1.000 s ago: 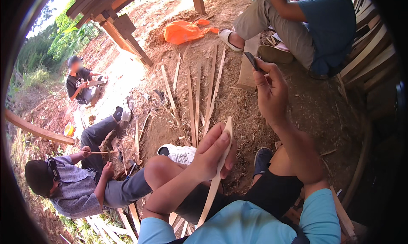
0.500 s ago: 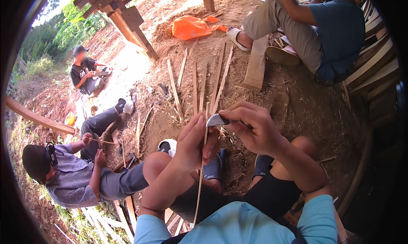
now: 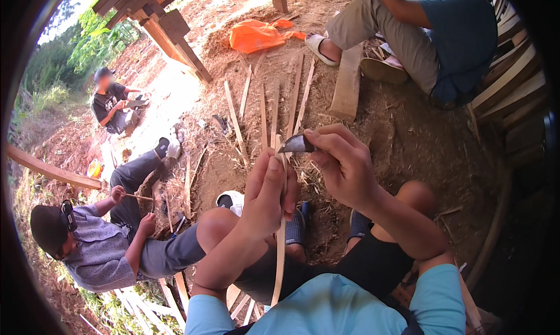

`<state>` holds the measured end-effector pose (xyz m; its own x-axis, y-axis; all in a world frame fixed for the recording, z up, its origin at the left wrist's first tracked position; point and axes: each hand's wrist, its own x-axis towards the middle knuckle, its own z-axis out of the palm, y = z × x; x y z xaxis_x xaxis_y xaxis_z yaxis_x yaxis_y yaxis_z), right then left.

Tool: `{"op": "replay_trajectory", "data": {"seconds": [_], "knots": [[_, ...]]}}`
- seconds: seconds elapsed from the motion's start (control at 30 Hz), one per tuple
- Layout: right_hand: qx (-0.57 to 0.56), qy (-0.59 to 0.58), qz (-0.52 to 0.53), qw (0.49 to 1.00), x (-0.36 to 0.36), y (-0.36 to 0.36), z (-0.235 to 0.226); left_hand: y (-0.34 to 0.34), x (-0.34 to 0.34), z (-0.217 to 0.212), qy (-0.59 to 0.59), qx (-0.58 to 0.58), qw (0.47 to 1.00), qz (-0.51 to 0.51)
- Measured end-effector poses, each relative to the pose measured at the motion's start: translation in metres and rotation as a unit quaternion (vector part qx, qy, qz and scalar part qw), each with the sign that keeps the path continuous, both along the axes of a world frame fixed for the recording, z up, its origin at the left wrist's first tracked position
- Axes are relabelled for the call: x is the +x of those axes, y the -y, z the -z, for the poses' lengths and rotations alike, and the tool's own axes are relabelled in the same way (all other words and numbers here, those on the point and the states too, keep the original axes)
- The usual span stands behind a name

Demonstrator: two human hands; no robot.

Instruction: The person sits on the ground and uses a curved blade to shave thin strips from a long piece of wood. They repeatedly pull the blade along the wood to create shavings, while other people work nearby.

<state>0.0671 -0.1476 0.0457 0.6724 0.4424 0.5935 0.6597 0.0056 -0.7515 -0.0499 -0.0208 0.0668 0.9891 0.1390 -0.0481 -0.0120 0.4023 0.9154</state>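
Note:
My left hand [image 3: 265,192] is closed round a thin, pale wooden strip [image 3: 280,253], which runs from my lap up past my fingertips. In my right hand [image 3: 349,169] a short, dark, curved knife blade [image 3: 298,143] is pinched between thumb and fingers. The blade's tip lies at the upper end of the strip, just above my left fingertips. My right fingers hide the knife's handle, if there is one.
Several wooden strips [image 3: 234,122] lie on the dirt ahead, near a thick plank [image 3: 348,84] and an orange plastic bag [image 3: 255,36]. A person in a grey shirt [image 3: 105,250] sits close at left, another in blue [image 3: 461,37] at right. A wooden post [image 3: 175,43] stands beyond.
The blade has risen a little and shifted slightly left to the strip's tip. The strip has turned, now showing its broader face. At left, the person's hands have moved apart slightly.

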Motion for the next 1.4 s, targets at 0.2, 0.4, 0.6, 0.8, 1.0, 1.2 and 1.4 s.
{"op": "replay_trajectory", "data": {"seconds": [0.2,0.4,0.6,0.8,1.0,1.2,1.4], "knots": [[0.016,0.007,0.043,0.999,0.029,0.017,-0.012,-0.001,-0.007,-0.001,-0.002,0.035,0.999,0.031],[-0.038,-0.002,-0.144,0.989,-0.008,0.011,-0.017,-0.012,-0.006,0.003,-0.015,0.060,0.998,-0.002],[-0.029,-0.006,-0.167,0.985,-0.007,0.008,-0.010,-0.013,-0.006,0.006,-0.006,0.055,0.998,-0.025],[-0.039,0.009,-0.176,0.983,0.000,0.009,-0.007,-0.009,-0.003,0.009,-0.037,0.082,0.995,-0.035],[-0.053,0.075,-0.005,0.996,0.011,0.004,0.006,0.000,0.003,0.007,-0.060,0.131,0.988,-0.054],[-0.096,0.045,0.081,0.991,0.035,0.022,-0.014,0.000,0.001,0.008,-0.095,0.151,0.982,-0.054],[-0.094,0.015,-0.118,0.988,0.000,0.016,-0.013,-0.011,0.001,0.008,-0.088,0.095,0.989,-0.064]]}}
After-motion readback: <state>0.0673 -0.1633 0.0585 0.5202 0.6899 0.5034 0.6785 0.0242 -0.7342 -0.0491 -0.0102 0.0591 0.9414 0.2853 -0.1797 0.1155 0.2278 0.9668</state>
